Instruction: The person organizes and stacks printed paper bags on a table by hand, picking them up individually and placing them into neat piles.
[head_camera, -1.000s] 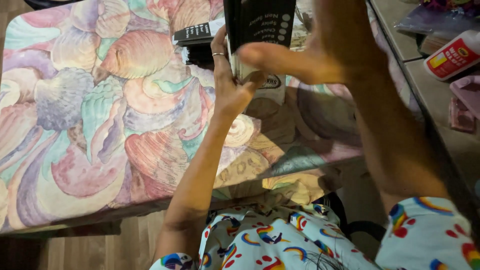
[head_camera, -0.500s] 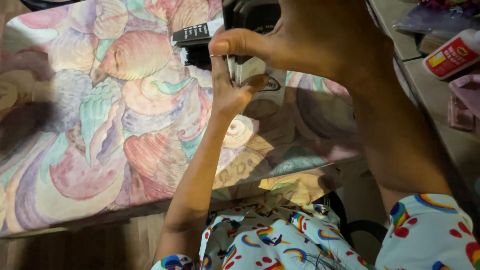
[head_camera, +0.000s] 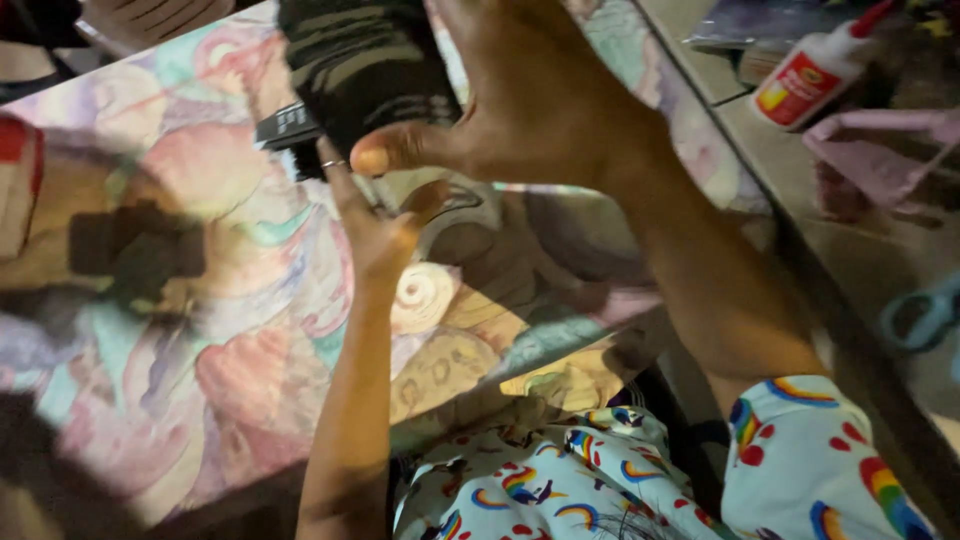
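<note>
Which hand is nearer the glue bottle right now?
Right. The right hand is raised over the table's middle, well left of the glue bottle on the side counter. The left hand is lower and farther left, under a dark object.
</note>
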